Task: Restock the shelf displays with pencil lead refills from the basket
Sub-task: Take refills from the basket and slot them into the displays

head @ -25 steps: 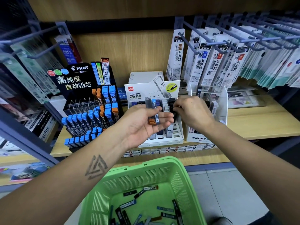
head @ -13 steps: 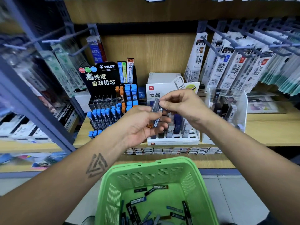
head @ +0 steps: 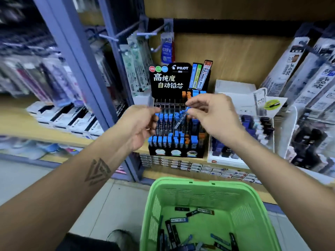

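A green basket (head: 203,192) sits nearest, low and centre, with loose refills (head: 178,220) on its floor and open space above its rim. Beyond, both hands hover before the black display (head: 178,142) on the shelf (head: 54,131). The right hand (head: 215,116) pinches a blue-capped refill (head: 181,119) at its top between thumb and fingertips. The left hand (head: 139,127) is loosely curled, apparently holding nothing, just left of it.

arms: your forearms were bare, no sleeves in view | left forearm: you carried a dark tattoo (head: 97,172) of nested triangle outlines, point toward the elbow | left hand (head: 138,126): no rings, no watch | right hand (head: 215,116): bare, no glove, wrist unadorned
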The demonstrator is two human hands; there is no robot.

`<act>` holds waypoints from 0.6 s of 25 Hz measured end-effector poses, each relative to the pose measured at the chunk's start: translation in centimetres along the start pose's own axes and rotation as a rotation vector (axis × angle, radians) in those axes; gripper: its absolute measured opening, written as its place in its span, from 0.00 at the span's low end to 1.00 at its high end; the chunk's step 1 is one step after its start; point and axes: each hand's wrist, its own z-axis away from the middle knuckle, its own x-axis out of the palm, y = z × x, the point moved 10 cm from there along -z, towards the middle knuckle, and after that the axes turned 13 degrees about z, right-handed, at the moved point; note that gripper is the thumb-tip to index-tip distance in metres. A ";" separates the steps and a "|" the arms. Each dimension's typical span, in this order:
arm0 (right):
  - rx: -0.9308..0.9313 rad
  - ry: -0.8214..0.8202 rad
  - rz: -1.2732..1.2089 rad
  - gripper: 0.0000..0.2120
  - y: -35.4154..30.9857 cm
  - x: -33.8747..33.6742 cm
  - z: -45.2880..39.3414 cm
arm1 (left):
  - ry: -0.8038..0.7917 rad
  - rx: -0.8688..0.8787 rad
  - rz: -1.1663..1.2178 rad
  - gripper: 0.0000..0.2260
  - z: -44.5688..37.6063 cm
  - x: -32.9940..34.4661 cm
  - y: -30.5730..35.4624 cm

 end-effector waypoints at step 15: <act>-0.312 0.006 0.442 0.07 -4.4 4.8 -0.4 | -0.059 -0.078 -0.044 0.12 0.0 -2.6 0.0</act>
